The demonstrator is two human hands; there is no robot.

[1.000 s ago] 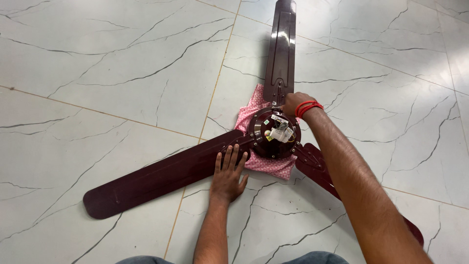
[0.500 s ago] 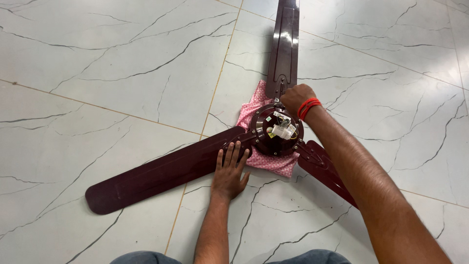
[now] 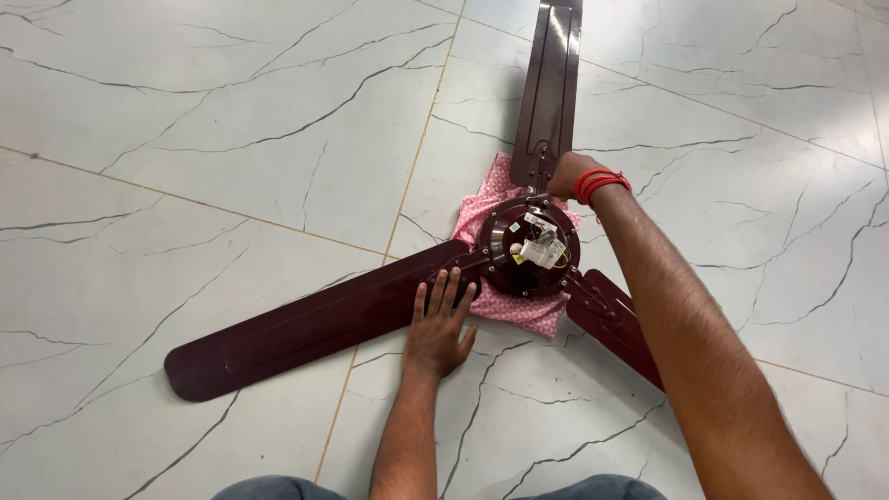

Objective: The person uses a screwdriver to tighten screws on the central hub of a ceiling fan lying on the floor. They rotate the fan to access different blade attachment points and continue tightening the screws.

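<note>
On floor | left hand (image 3: 440,324) stays flat on blade (image 3: 306,329) | right hand (image 3: 567,174) grip unclear, unmoved

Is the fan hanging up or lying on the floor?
Lying down. The maroon ceiling fan rests on a pink cloth on the tiled floor, blades spread flat.
</note>
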